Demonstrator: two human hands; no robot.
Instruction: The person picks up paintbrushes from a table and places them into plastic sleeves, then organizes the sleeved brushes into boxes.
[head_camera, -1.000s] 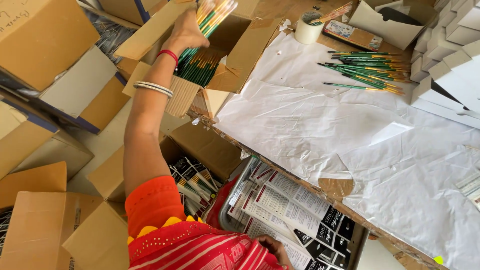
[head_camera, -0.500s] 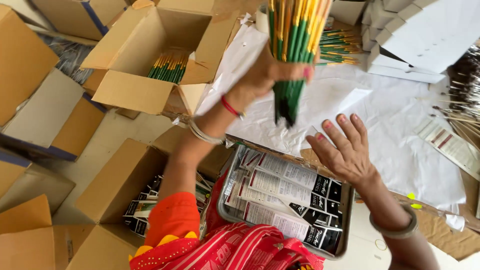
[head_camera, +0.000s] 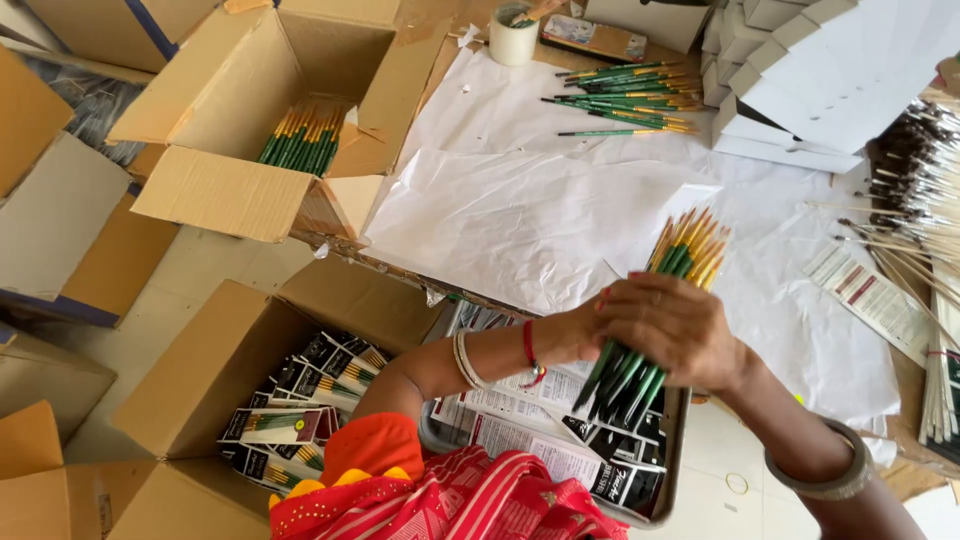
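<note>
1. Compared with half a second earlier, the bundle of green-handled brushes has come down from its raised position to just above the metal tray, and the right hand, then spread open beside it, now wraps over it.
2. Left hand: closed on the bundle from the left side, partly hidden behind the right hand.
3. Right hand: fingers curled around the bundle's middle, gripping it.
4. Bundle position: tilted, yellow ends pointing up toward the white paper, dark ends over the tray.
5. Tray contents: printed packets.
6. Open cardboard box, upper left: holds more brushes of the same kind.
7. Loose brushes lie on the paper near a tape roll.
</note>
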